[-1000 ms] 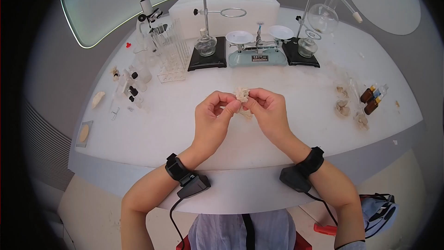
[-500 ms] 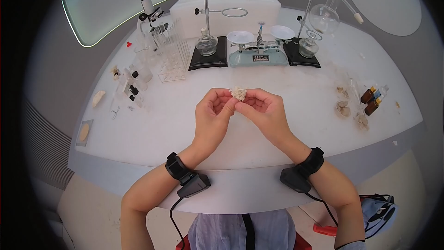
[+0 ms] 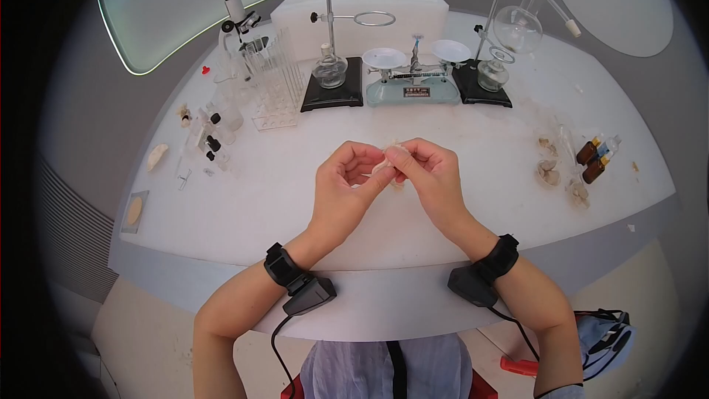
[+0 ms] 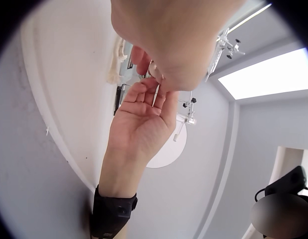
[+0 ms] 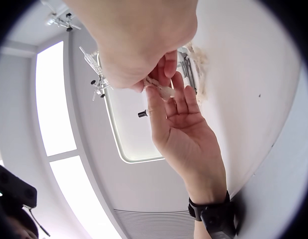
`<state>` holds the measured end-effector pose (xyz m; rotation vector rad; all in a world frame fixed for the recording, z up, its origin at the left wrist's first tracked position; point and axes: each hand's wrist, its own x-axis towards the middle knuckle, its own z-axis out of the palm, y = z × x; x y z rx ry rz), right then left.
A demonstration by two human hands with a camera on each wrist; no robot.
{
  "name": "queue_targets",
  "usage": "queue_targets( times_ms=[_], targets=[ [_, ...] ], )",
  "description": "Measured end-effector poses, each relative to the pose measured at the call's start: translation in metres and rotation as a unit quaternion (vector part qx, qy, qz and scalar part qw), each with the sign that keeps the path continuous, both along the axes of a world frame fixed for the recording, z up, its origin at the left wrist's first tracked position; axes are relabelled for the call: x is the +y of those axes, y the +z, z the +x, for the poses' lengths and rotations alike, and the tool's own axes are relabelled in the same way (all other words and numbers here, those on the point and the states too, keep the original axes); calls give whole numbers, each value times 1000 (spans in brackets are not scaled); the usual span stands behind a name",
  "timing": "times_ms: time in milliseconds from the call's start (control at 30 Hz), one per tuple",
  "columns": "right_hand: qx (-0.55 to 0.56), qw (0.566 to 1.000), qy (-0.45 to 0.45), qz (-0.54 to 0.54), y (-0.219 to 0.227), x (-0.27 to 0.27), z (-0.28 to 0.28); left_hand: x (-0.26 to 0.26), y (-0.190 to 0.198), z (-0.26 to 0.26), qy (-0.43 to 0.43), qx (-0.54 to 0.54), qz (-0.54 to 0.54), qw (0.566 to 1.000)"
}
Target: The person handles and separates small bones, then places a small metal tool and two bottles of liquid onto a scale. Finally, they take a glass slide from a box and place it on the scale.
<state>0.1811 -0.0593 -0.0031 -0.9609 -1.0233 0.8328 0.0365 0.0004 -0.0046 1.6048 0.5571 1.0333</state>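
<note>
While the left grip and right grip pinch a pale piece between them above the bench, its visible long axis runs from one grip toward the other; leading end indeterminate. Compared with half a second earlier, the right thumb covers more of it.

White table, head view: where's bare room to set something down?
Bare patches lie between the left hand and pale oval disc, and between the right hand and pale clumps. The back is crowded around the balance and test-tube rack.

hands 2 | stands 2 | balance 1 — pans 2 | microscope 1
</note>
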Motion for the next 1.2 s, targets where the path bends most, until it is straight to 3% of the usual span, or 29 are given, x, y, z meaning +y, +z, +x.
queue_targets(
  times_ms=[367, 567, 633, 767, 1033, 1200],
  targets=[
    [-49, 997, -52, 3, -2, 1, -1, 0, 2, -2, -14, -12, -33, 999],
    [19, 999, 19, -29, -1, 0, 1, 0, 3, -4, -35, -21, -57, 998],
    [9, 999, 29, -15, 0, -1, -1, 5, -4, -3, -27, -33, 11, 999],
    [11, 999, 34, -17, -2, 0, 1, 1, 0, -2, -34, -47, 29, 998],
    [-1, 1000, 0, 18, -6, 4, 2, 5, 0, -2, -43, -60, -98, 992],
    [-15, 1000, 2, 13, -8, 4, 3, 4, -1, -2, -25, -48, -83, 995]
  ],
)
